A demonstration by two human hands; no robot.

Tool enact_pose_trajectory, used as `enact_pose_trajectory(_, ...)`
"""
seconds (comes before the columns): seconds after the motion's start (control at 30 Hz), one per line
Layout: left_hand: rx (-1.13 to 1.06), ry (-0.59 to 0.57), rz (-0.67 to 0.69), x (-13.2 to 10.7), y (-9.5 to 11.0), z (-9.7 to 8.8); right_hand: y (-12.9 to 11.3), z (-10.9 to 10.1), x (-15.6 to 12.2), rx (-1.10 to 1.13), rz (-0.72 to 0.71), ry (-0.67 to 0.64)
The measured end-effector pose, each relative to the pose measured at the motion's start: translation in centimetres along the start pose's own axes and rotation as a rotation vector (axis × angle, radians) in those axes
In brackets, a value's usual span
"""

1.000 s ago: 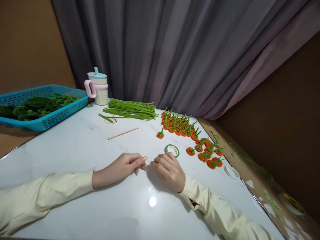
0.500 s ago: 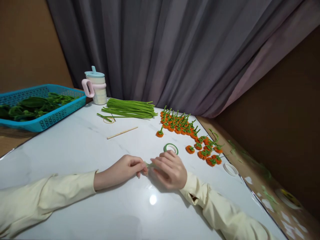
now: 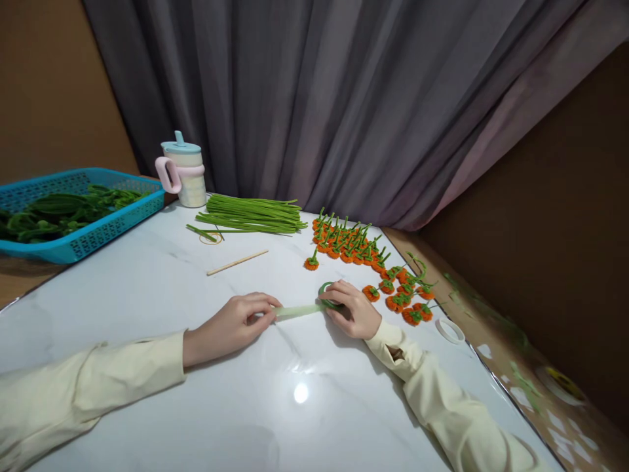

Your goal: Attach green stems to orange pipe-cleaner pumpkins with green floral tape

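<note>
A pale green strip of tape [image 3: 301, 311] stretches between my two hands, low over the white table. My left hand [image 3: 240, 324] pinches its left end between thumb and fingers. In my right hand [image 3: 356, 311] is the roll of green tape [image 3: 323, 290], gripped at its right side; the fingers cover part of the ring. Just beyond the right hand lie several orange flower heads [image 3: 397, 301] with green stems. A single orange flower [image 3: 311, 262] stands apart from the larger cluster [image 3: 351, 242], its short green stem pointing up.
Behind the hands lie a thin wooden stick [image 3: 238, 262] and a bundle of green stems [image 3: 253, 215]. A lidded cup [image 3: 191, 180] stands near a blue basket [image 3: 78, 246] of green leaves. An empty white ring [image 3: 450, 330] rests near the table's right edge.
My right hand has moved slightly up and right and taken hold of the tape roll, which lay on the table. The strip now spans the gap between my hands, which are farther apart.
</note>
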State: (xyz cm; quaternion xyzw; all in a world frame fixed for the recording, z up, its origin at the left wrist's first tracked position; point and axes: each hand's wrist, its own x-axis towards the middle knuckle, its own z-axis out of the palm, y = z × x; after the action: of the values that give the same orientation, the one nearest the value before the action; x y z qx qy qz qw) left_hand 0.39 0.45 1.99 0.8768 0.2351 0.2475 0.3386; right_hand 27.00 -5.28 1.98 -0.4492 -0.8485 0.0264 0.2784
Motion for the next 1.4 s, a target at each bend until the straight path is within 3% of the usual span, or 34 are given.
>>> enact_pose_trajectory(0.13,0.268,0.077,0.279,0.2,-1.6,-0.4,-0.3,0.3,-0.1,0.021,-0.001,-0.010)
enact_pose_trajectory(0.27,0.422,0.091,0.381,0.2,-2.2,-0.6,-0.4,0.7,-0.2,0.043,-0.020,0.020)
enact_pose_trajectory(0.5,0.505,0.098,0.417,0.3,-2.1,-0.7,-0.7,1.0,-0.1,0.075,-0.079,0.048)
enact_pose_trajectory(0.8,0.532,0.083,0.354,0.4,-2.4,-0.5,-1.6,1.2,-0.8,-0.067,-0.129,0.053)
enact_pose_trajectory(0.93,0.524,0.037,0.414,0.8,-2.0,-0.3,-1.6,0.8,-2.1,-0.104,-0.163,0.007)
enact_pose_trajectory(1.07,0.484,-0.032,0.493,2.0,-1.5,0.1,-1.7,-1.0,-2.9,-0.214,-0.191,-0.105)
enact_pose_trajectory(1.17,0.463,-0.034,0.526,2.8,-1.3,0.4,-2.0,-2.0,-2.0,-0.299,-0.139,-0.181)
enact_pose_trajectory(1.23,0.445,-0.032,0.533,3.2,-1.4,0.5,-2.2,-1.7,-0.6,-0.253,-0.116,-0.121)
enact_pose_trajectory(1.4,0.416,-0.039,0.511,3.4,-1.7,0.5,-1.5,1.6,3.5,0.117,-0.060,-0.090)
